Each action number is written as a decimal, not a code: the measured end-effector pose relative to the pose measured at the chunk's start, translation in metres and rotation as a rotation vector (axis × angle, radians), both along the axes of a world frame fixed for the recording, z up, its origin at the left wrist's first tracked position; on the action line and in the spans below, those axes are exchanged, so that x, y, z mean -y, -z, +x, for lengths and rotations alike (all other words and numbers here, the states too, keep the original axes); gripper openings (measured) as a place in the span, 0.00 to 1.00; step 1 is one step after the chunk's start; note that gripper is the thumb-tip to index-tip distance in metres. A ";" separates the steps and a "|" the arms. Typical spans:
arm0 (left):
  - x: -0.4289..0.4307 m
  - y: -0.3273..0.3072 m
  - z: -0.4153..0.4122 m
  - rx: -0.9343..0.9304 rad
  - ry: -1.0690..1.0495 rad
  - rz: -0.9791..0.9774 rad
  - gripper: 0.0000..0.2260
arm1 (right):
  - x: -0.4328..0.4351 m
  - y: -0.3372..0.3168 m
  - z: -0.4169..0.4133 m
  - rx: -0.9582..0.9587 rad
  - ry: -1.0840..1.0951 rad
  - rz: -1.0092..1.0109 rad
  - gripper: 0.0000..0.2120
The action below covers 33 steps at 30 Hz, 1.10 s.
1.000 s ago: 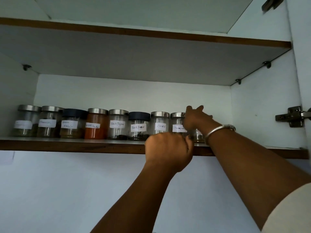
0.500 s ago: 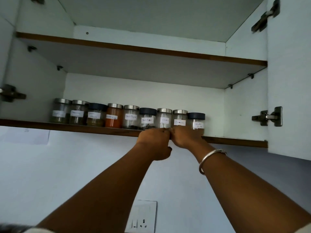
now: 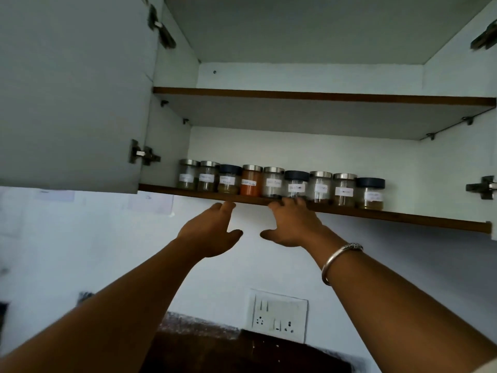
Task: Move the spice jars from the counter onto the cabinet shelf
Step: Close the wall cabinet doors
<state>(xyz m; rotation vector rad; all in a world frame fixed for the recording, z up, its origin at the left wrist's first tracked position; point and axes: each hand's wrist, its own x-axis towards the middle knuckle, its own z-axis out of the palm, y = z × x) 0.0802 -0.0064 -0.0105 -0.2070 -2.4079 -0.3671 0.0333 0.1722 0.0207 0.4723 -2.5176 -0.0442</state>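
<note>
Several labelled glass spice jars stand in a row on the lower cabinet shelf [image 3: 403, 215]; an orange-filled jar [image 3: 251, 181] is near the middle and a dark-lidded jar [image 3: 370, 193] ends the row on the right. My left hand [image 3: 212, 232] is raised just below the shelf's front edge, fingers spread, holding nothing. My right hand [image 3: 294, 224], with a metal bangle on the wrist, is also open, its fingertips reaching the shelf edge below the middle jars.
The left cabinet door [image 3: 72, 90] hangs open, with hinges on both sides. An upper shelf [image 3: 322, 96] spans above the jars. A wall socket [image 3: 278, 314] sits below, above a dark wooden surface [image 3: 242, 351].
Both hands have come down from the jar row and opened; the right hand let go of the last jar at the right end. The view has pulled back and now shows the left door.
</note>
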 end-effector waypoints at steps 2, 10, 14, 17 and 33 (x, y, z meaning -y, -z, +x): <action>0.036 0.000 0.027 -0.044 -0.040 0.024 0.29 | 0.036 0.002 0.020 -0.002 -0.075 -0.015 0.37; 0.188 0.014 0.142 -0.109 -0.191 0.261 0.26 | 0.225 0.021 0.122 -0.091 -0.371 -0.044 0.39; 0.253 0.029 0.189 -0.113 -0.248 0.393 0.26 | 0.306 0.028 0.175 -0.132 -0.502 -0.119 0.40; 0.289 0.036 0.220 -0.167 -0.294 0.524 0.28 | 0.349 0.034 0.210 -0.201 -0.556 -0.162 0.42; 0.313 0.018 0.281 -0.341 -0.047 0.775 0.22 | 0.401 0.036 0.280 -0.379 -0.671 -0.147 0.39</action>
